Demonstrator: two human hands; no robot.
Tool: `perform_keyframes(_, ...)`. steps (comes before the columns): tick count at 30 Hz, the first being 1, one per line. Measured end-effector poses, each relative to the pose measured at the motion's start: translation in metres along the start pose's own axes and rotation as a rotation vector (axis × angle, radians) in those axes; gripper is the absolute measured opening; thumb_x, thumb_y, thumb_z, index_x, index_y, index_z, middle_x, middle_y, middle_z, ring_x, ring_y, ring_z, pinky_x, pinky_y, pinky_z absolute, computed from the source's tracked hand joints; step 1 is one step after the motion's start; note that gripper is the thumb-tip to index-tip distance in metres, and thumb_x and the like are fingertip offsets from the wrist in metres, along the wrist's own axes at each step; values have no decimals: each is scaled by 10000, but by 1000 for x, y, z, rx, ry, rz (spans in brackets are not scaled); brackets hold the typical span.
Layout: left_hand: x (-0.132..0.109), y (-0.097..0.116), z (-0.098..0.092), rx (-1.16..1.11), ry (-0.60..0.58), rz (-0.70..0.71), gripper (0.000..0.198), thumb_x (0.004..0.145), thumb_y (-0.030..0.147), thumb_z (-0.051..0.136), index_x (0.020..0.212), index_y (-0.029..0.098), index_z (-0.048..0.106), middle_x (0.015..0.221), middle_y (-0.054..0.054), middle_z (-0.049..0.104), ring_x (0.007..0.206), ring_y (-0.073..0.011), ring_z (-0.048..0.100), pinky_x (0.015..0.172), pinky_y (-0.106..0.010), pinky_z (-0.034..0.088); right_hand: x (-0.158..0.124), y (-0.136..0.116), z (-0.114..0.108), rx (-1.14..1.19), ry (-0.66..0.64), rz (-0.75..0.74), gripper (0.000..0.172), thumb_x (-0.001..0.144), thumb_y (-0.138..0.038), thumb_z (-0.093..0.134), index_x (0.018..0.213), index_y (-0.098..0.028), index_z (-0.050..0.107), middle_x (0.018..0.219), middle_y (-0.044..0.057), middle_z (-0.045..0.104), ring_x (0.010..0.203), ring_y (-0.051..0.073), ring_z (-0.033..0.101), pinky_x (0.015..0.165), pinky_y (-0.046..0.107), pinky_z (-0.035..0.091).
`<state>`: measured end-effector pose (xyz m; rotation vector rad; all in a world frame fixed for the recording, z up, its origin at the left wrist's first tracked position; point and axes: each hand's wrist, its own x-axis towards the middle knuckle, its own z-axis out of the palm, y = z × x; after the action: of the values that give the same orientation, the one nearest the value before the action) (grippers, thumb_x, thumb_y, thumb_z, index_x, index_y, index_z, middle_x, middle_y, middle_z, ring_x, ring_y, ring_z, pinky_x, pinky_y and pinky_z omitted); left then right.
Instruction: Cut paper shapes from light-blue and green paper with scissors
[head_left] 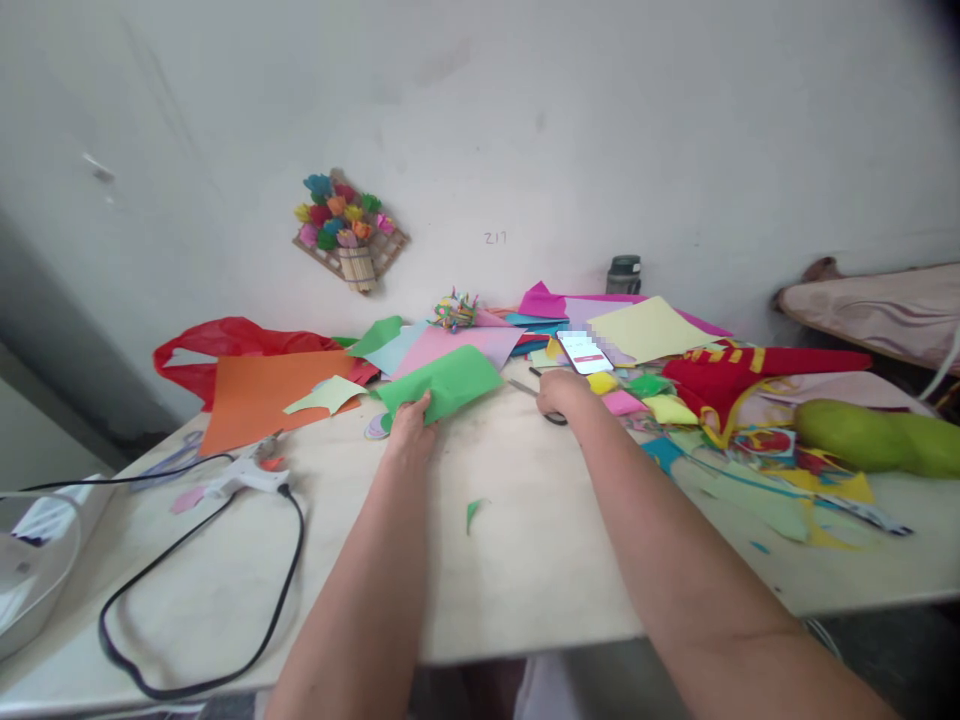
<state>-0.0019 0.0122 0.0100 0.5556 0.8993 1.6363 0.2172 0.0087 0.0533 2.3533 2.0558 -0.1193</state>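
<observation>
My left hand [412,428] grips the lower left part of a green paper sheet [457,385], thumb on top, the sheet raised a little off the table. To its right my right hand [564,392] is closed round a pair of scissors [555,418]. One black handle loop shows under the fingers, and the blades [523,387] point left toward the sheet without touching it. A small green paper scrap [473,514] lies on the table [517,570] between my forearms. Beyond my right hand rests a phone [585,353] with a lit screen.
A white glue gun [247,478] with a looping black cord lies at the left. Orange paper [270,400] and a red plastic bag [247,335] are behind it. Coloured scraps, a red cloth piece [750,375] and a green rounded object [877,435] crowd the right side. A bottle [624,275] stands by the wall.
</observation>
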Motion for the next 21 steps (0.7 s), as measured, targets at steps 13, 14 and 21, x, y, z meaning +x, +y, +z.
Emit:
perform_keyframes(13,5,-3,-2,-73,11,-8,119,784,67,528,798,170,587,912,-41,662,870,-151,627,748,-307,540,-7,-9,1,-14,-12,-38,491,660,-156,583,1150,-133,585,1131,179,593,1012,281,577,775,345,464)
perform_keyframes(14,5,-3,-2,-78,7,-1,126,786,68,525,809,174,589,921,-40,662,883,-153,626,750,-306,541,-8,-9,1,-15,13,-45,477,669,-153,575,1145,-130,586,1136,179,590,1024,277,571,793,346,458)
perform_keyframes(21,5,1,0,-134,37,0,132,799,97,527,877,189,580,946,-49,659,930,-184,617,773,-375,541,-4,-10,4,208,76,-31,162,695,-183,581,828,-155,669,829,120,685,795,218,646,626,258,484)
